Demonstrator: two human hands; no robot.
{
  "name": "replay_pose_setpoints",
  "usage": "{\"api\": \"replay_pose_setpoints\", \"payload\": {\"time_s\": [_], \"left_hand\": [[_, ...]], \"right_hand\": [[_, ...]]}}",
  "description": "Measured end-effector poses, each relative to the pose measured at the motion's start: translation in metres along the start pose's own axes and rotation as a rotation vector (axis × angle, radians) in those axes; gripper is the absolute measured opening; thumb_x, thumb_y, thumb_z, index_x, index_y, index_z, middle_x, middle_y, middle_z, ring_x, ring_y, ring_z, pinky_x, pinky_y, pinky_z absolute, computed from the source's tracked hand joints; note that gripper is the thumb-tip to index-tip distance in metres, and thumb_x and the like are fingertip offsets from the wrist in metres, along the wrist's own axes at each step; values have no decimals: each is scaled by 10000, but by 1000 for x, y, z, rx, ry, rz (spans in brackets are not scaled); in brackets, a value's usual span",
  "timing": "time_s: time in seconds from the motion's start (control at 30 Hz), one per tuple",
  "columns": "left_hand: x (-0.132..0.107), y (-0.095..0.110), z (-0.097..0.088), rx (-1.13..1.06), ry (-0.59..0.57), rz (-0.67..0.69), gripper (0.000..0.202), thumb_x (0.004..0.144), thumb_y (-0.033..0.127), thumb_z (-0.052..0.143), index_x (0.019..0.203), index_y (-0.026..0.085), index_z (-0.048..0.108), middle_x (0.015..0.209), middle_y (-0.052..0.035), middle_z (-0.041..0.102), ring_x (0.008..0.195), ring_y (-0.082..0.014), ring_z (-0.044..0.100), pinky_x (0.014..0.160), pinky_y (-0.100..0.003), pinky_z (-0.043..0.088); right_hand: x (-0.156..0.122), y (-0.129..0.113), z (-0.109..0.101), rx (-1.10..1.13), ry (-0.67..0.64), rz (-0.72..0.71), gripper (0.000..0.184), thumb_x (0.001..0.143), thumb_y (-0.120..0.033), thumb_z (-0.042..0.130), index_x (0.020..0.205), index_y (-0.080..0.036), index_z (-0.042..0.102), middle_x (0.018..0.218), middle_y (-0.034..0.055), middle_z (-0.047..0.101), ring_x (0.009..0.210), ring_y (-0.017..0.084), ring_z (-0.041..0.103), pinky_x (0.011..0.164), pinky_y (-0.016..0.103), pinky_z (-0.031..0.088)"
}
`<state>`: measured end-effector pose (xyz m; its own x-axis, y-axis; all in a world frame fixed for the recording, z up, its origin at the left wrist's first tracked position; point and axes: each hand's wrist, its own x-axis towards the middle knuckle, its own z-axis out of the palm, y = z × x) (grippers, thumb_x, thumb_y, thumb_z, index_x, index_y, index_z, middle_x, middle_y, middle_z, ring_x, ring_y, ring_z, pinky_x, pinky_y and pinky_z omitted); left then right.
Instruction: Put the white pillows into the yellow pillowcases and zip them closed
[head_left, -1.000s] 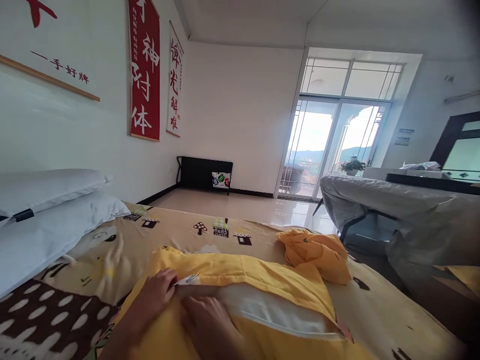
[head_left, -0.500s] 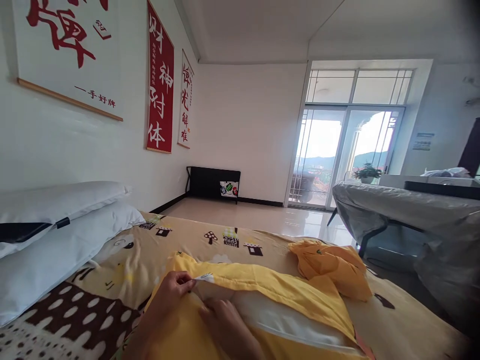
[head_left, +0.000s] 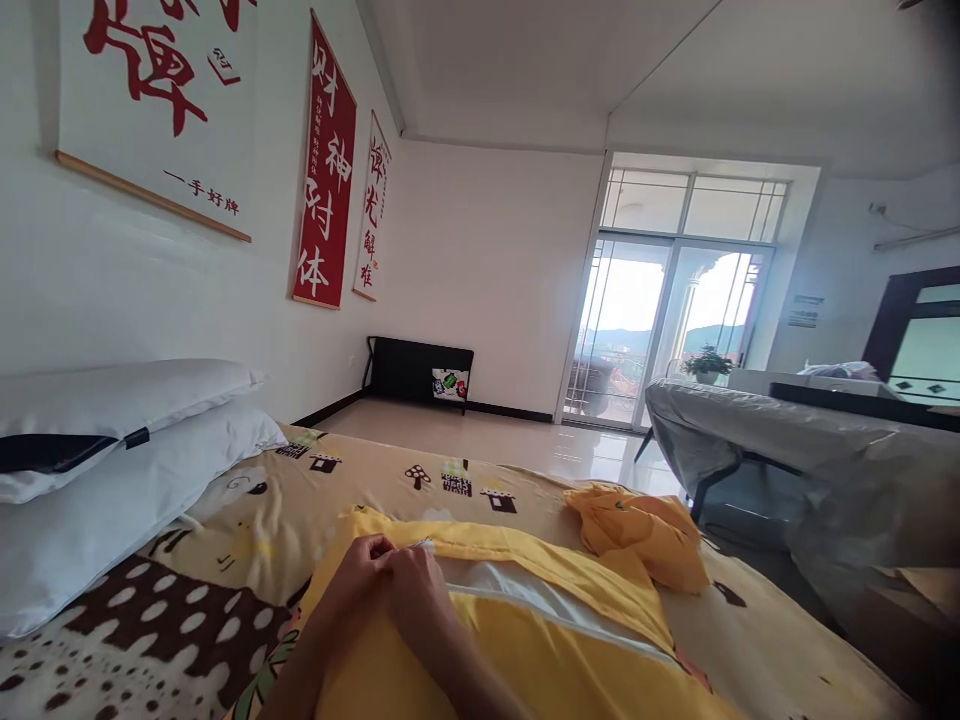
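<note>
A yellow pillowcase [head_left: 570,650] lies on the bed in front of me, with a white pillow [head_left: 525,590] showing through its long opening. My left hand [head_left: 366,562] is closed in a pinch on the edge of the opening, near its left end. Right beside it, touching, my right hand [head_left: 417,588] is also closed on the same edge. The fingertips of both are partly hidden behind the knuckles. Beyond the right part of the pillowcase lies a crumpled orange-yellow cloth [head_left: 637,530].
A patterned beige bedsheet [head_left: 420,475] covers the bed. Two white pillows [head_left: 180,455] are stacked at the left by the wall. A plastic-covered table [head_left: 750,415] stands at the right, and a black folded frame [head_left: 405,370] leans near the far wall.
My right hand has come up out of the opening to meet my left hand at the edge. The opening looks narrower. The view has turned slightly right.
</note>
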<state>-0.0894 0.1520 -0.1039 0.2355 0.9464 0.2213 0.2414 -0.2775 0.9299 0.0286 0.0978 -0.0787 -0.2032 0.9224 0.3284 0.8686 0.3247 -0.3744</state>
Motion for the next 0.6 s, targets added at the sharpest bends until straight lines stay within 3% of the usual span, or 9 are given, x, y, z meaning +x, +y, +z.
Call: {"api": "replay_pose_setpoints", "payload": {"time_s": [0.1,0.3,0.47,0.6], "left_hand": [[0,-4,1,34,23,12,235,630,396,518,641,161,526,638,-3,563,686,-181,529,676,-296,410],[3,-10,6,128,71,24,194,633,356,498,645,166,536,685,-31,610,731,-197,566,696,-298,420],[-1,-1,7,209,100,46,139,647,312,481,625,180,518,680,-42,601,707,-199,560,690,-306,409],[-1,4,7,222,84,101,166,669,335,477,636,181,528,672,-42,607,695,-201,564,662,-300,413]], "right_hand": [[5,-2,17,49,19,148,300,807,-92,420,887,-145,704,850,120,714,741,201,656,592,252,419],[10,15,37,149,138,265,242,775,-152,475,775,-127,715,763,135,712,663,208,635,531,254,367],[13,29,44,364,172,219,228,730,-136,494,606,-117,684,550,35,636,561,121,546,482,198,306],[14,34,41,374,143,174,209,751,-198,529,700,-111,712,624,15,664,566,98,546,483,164,344]]}}
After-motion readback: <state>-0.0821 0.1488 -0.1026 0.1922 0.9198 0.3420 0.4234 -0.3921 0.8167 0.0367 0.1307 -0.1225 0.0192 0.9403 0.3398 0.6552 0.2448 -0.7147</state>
